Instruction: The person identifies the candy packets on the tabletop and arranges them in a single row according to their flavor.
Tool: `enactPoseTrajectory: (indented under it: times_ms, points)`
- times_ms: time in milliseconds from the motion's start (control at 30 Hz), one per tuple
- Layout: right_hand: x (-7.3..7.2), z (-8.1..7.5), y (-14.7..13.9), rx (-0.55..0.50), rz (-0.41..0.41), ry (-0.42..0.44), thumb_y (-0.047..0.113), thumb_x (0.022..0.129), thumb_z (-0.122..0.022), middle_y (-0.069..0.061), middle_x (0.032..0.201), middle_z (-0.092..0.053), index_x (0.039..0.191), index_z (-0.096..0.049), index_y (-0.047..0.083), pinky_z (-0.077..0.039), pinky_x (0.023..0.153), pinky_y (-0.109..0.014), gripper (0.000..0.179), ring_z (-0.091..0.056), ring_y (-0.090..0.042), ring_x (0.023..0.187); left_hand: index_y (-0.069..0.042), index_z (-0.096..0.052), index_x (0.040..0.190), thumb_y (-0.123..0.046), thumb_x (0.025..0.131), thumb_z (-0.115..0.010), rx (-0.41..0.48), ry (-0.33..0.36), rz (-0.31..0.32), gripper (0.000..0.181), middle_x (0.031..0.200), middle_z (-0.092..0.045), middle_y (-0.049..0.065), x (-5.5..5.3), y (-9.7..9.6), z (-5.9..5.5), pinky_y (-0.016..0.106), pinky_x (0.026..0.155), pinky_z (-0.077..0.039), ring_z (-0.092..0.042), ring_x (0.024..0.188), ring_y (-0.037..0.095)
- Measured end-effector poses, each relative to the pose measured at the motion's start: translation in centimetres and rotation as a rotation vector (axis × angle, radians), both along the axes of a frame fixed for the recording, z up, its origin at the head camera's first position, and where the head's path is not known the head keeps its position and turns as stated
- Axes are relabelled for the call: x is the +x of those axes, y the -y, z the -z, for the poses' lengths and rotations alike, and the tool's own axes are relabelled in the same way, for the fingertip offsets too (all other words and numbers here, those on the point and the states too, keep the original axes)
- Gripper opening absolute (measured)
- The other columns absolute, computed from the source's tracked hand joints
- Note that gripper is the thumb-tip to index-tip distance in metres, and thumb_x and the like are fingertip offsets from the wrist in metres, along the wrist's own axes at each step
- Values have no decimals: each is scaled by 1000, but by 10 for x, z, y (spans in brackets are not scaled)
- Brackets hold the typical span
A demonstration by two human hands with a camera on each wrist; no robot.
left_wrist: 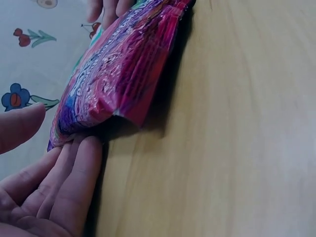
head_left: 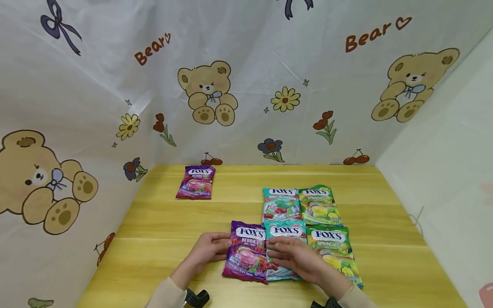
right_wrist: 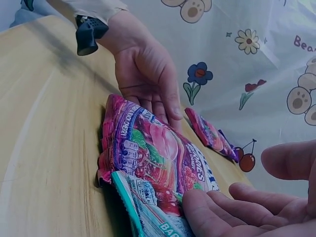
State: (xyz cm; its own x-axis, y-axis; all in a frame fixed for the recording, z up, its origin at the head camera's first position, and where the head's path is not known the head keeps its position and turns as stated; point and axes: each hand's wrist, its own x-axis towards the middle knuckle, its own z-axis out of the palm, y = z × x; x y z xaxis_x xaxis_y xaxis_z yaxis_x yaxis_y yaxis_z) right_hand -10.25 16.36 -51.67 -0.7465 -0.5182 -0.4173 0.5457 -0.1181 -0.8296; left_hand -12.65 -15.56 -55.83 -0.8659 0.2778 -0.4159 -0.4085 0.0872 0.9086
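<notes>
In the head view my left hand [head_left: 208, 252] touches the left edge of a purple Fox's berries candy bag [head_left: 248, 256]. Its fingertips meet the bag's side in the left wrist view, and the thumb stands apart from it. My right hand [head_left: 298, 259] lies over a teal Fox's candy bag [head_left: 286, 231], fingers extended toward the seam between it and the purple one. The right wrist view shows those fingers nearly straight on the teal bag [right_wrist: 153, 197], thumb raised. Right of it lies a green spring tea bag [head_left: 333, 248], partly behind the right wrist.
Behind the front row lie a teal mint blossom bag [head_left: 281, 205] and another green spring tea bag [head_left: 319, 207]. A second purple berries bag [head_left: 196, 183] sits alone at the back left of the wooden table [head_left: 165, 214]. Bear-printed cloth [head_left: 246, 141] hangs behind the table.
</notes>
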Motion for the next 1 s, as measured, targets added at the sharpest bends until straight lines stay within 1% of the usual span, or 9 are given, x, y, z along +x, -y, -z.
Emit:
enactPoseTrajectory:
  times_ms: [67, 200, 367, 500, 600, 767, 867, 1000]
  points:
    - [2, 2, 0, -1, 5, 2, 24, 108, -54, -23, 151, -54, 150, -42, -10, -53, 110, -40, 56, -62, -27, 129, 8, -56, 141, -21, 98, -72, 10, 0, -7, 54, 126, -72, 19, 3, -2, 1, 41, 86, -64, -74, 102, 22]
    - [5, 3, 0, -6, 6, 3, 24, 108, -54, -23, 153, -51, 151, -40, -10, -52, 110, -41, 57, -60, -29, 133, 8, -57, 141, -18, 96, -75, -19, -18, -20, 55, 127, -71, 19, 6, -7, 1, 39, 83, -65, -74, 101, 20]
    - [6, 1, 3, -7, 1, 3, 24, 109, -53, -24, 153, -51, 151, -40, -11, -51, 111, -41, 56, -60, -30, 133, 9, -57, 140, -5, 91, -77, -45, -50, -27, 54, 125, -70, 21, 10, -11, 0, 40, 81, -65, -75, 96, 22]
    - [6, 1, 5, -4, -1, -12, 23, 108, -53, -25, 153, -50, 150, -40, -12, -51, 112, -41, 56, -60, -29, 133, 11, -56, 140, 3, 90, -74, -50, -68, -36, 54, 125, -69, 24, 11, -12, 0, 40, 79, -65, -74, 94, 22]
    - [5, 2, 7, -4, -4, -20, 24, 108, -54, -25, 153, -49, 150, -40, -12, -51, 112, -41, 57, -61, -29, 132, 11, -56, 139, 6, 89, -73, -76, -89, -52, 53, 125, -68, 25, 11, -11, -1, 39, 78, -65, -74, 92, 22]
    - [2, 3, 13, -4, 0, -21, 22, 108, -54, -26, 153, -50, 151, -40, -11, -50, 112, -42, 56, -62, -27, 130, 11, -55, 141, 9, 90, -70, -87, -99, -74, 53, 128, -66, 27, 10, -7, -2, 39, 81, -65, -74, 93, 22]
    - [3, 2, 17, 16, 2, -5, 21, 108, -54, -27, 154, -47, 151, -40, -11, -50, 113, -43, 56, -60, -30, 134, 12, -53, 142, 10, 92, -68, -81, -94, -73, 53, 130, -64, 28, 10, -4, -3, 39, 83, -64, -74, 95, 22]
    - [6, 1, 22, 57, -18, 5, 19, 107, -55, -31, 160, -36, 154, -34, -11, -46, 116, -50, 60, -50, -38, 142, 12, -52, 143, 10, 92, -67, -93, -105, -75, 53, 131, -64, 29, 12, -2, -4, 39, 83, -64, -73, 95, 21]
